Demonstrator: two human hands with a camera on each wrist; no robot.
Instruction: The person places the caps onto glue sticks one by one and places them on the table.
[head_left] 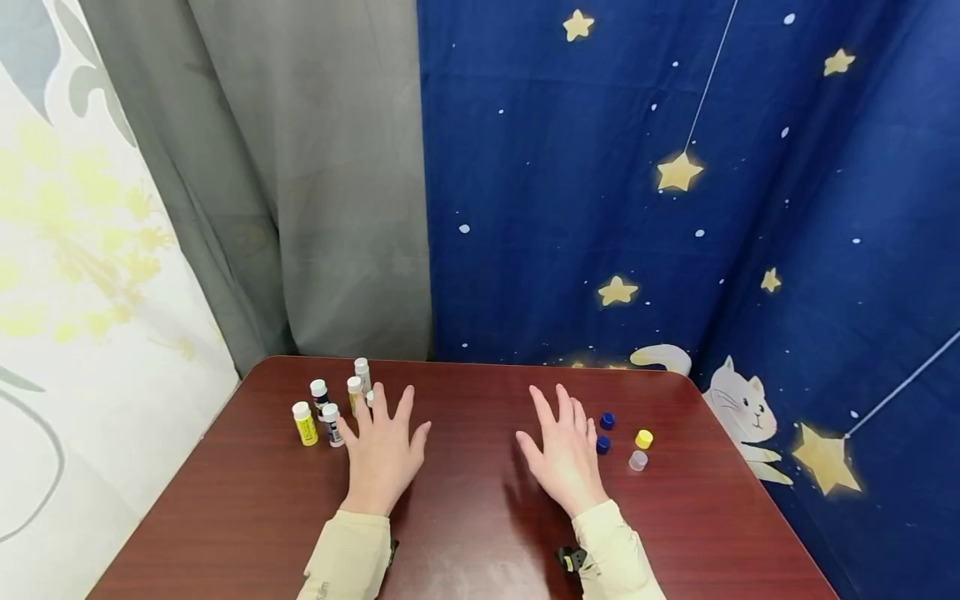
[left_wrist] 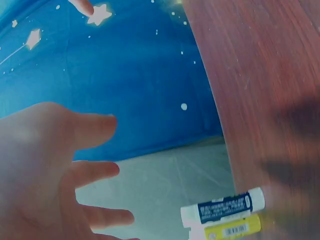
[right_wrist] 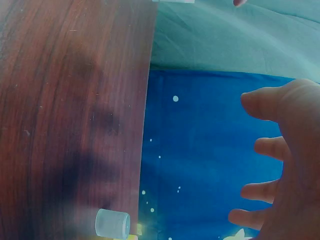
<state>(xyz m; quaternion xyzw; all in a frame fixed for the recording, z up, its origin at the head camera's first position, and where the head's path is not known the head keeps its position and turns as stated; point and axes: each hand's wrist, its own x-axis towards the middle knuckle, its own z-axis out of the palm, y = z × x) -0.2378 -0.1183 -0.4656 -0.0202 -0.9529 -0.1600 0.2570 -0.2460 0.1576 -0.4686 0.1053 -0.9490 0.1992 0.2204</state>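
My left hand hovers over the table with fingers spread, holding nothing. Just beyond its fingers, on the left, stand several small tubes that look like glue sticks, among them a yellow one and a dark-labelled one; the hand partly hides some. In the left wrist view a navy-labelled tube lies beside a yellow tube in the picture. My right hand, also spread and holding nothing, is nearest two blue caps. A yellow cap and a clear cap sit farther right.
The reddish-brown wooden table has rounded far corners. Behind it hang a grey curtain and a blue star-patterned curtain. A pale patterned surface rises at the left.
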